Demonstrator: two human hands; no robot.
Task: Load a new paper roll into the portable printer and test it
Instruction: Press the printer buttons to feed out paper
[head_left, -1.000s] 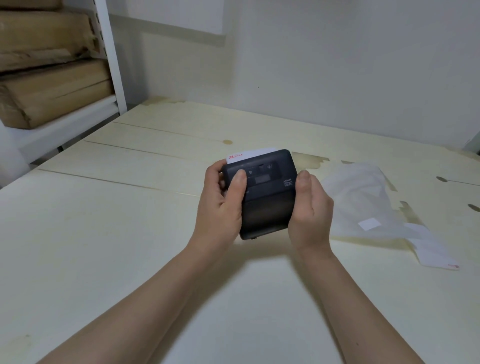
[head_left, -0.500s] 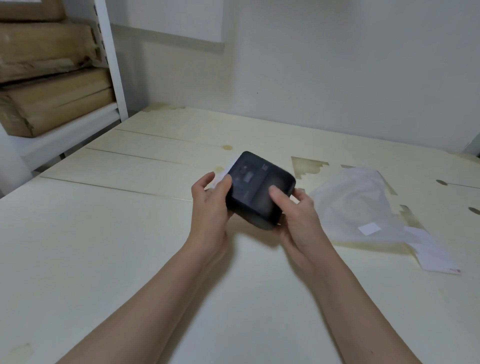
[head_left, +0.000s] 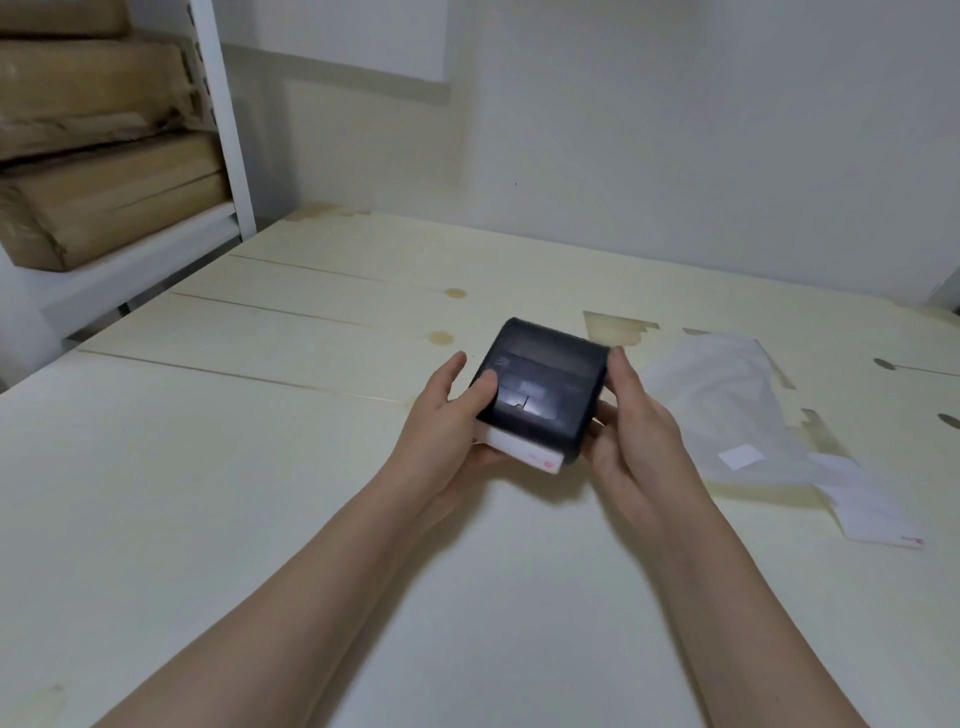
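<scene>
A small black portable printer (head_left: 540, 389) is held just above the pale wooden table (head_left: 260, 467) between both hands. My left hand (head_left: 447, 415) grips its left side, thumb on the top face. My right hand (head_left: 634, 415) holds its right side from beneath, one finger up along the far right corner. A strip of white paper (head_left: 524, 453) with red print sticks out of the printer's edge nearest me. The printer is motion-blurred.
A crumpled clear plastic wrapper (head_left: 727, 410) lies on the table right of the hands, with a torn paper strip (head_left: 872, 514) beside it. A white shelf unit (head_left: 223, 130) with brown wrapped parcels (head_left: 104, 197) stands at the back left. A wall runs along the table's far edge.
The printer has been turned around in my hands: the paper strip pointed away from me a second ago and now points towards me. Both hands shifted their grip as it rotated.
</scene>
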